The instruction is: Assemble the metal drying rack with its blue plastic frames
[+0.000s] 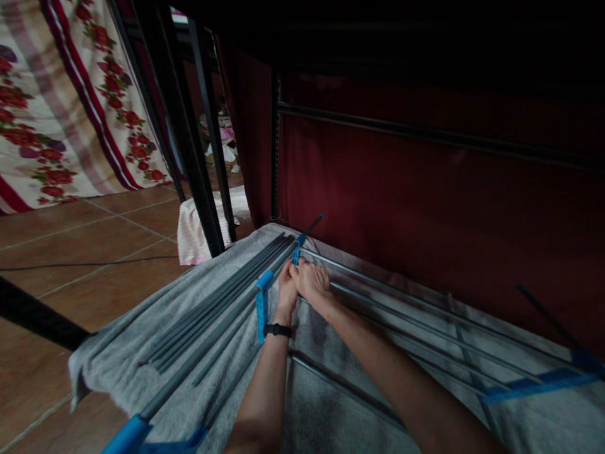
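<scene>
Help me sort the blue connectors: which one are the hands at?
The far connector, by the rod's tip; both hands meet right beside it. The middle connector sits nearer the wrist.

We see a dim scene with most light coming from the upper left, where the flowered cloth (57,107) and the tiled floor (94,252) are brightest. The top right sinks into near black, and the dark red curtain (425,208) shows only a dull tone. The grey blanket (198,353) looks grainy and soft. Our forearms at the bottom edge are stretched and slightly blurred by the wide lens. Straight poles (227,296) bow towards the edges. We find no glare; shadows are broad and soft.
</scene>
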The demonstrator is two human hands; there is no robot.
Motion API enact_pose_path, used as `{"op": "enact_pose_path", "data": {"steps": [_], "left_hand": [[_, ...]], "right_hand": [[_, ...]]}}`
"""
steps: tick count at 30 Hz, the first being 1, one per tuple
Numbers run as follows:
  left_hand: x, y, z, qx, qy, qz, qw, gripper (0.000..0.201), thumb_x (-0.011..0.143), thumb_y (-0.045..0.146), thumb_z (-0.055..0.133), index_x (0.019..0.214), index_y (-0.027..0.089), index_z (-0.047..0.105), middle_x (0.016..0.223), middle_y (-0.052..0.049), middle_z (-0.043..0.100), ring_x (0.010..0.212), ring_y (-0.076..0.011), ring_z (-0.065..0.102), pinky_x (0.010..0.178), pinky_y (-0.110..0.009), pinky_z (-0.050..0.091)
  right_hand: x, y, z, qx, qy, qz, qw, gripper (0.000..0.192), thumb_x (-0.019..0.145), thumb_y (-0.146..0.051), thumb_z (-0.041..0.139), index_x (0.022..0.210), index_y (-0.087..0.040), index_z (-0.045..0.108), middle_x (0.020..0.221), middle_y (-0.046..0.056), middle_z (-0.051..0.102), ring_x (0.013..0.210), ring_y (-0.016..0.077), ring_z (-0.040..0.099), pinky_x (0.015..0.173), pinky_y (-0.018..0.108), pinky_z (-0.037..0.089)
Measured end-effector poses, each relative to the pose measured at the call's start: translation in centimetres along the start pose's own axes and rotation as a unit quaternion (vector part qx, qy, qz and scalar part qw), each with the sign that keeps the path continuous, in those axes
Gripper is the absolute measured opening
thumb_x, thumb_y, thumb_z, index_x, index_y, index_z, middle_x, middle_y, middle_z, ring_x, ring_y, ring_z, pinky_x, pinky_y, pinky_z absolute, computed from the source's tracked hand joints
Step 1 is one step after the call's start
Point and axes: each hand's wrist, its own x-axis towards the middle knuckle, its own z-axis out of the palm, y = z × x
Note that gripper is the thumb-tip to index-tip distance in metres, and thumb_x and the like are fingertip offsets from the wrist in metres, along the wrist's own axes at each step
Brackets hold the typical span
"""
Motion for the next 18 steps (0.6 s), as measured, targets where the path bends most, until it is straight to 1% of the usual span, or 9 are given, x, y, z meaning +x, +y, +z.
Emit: {"op": "enact_pose_path", "data": {"steps": [4,7,9,14,18], "left_hand": [[0.1,-0.2,-0.1,-0.024,0.000,-0.008,1.000,0.038,0.058,0.030,0.082,0.090,0.018,0.065,0.080,0.000,0.067,0.075,-0.0149,0.062,0.073,-0.026,0.054],[0.1,-0.5,-0.2,-0.019,-0.010,-0.007,1.000,0.033,0.061,0.028,0.080,0.089,0.018,0.065,0.078,0.000,0.067,0.074,-0.0149,0.063,0.073,-0.026,0.054],[0.2,-0.7,-0.4,-0.019,-0.013,-0.007,1.000,0.030,0.063,0.027,0.079,0.088,0.019,0.065,0.079,0.000,0.068,0.075,-0.0144,0.063,0.077,-0.027,0.055],[0.5,-1.4,-0.8,-0.022,-0.012,0.003,1.000,0.028,0.064,0.025,0.075,0.090,0.018,0.068,0.092,-0.002,0.073,0.087,-0.0163,0.066,0.090,-0.032,0.052],[0.7,-1.7,-1.0,-0.008,-0.002,0.019,1.000,0.034,0.064,0.021,0.072,0.098,0.018,0.069,0.102,-0.005,0.074,0.096,-0.0196,0.067,0.096,-0.035,0.050]], "right_hand": [[0.1,0.2,-0.1,0.002,0.002,-0.016,1.000,0.046,0.103,-0.041,0.029,0.117,-0.014,0.063,0.104,0.016,0.075,0.095,0.0245,0.072,0.084,0.035,0.052],[0.2,0.3,-0.2,0.002,-0.007,-0.023,1.000,0.046,0.103,-0.041,0.029,0.117,-0.013,0.063,0.103,0.016,0.075,0.094,0.0241,0.072,0.084,0.035,0.052],[0.3,0.4,-0.1,0.002,-0.009,-0.029,1.000,0.047,0.103,-0.042,0.029,0.117,-0.012,0.063,0.103,0.016,0.075,0.094,0.0238,0.072,0.084,0.034,0.051],[0.7,0.6,0.0,-0.005,-0.023,-0.029,0.999,0.048,0.104,-0.044,0.031,0.120,-0.013,0.064,0.105,0.016,0.075,0.097,0.0238,0.072,0.086,0.034,0.051],[1.0,0.8,-0.1,0.007,-0.039,-0.049,0.998,0.050,0.104,-0.045,0.030,0.121,-0.013,0.064,0.104,0.016,0.076,0.100,0.0251,0.072,0.086,0.034,0.051]]}}
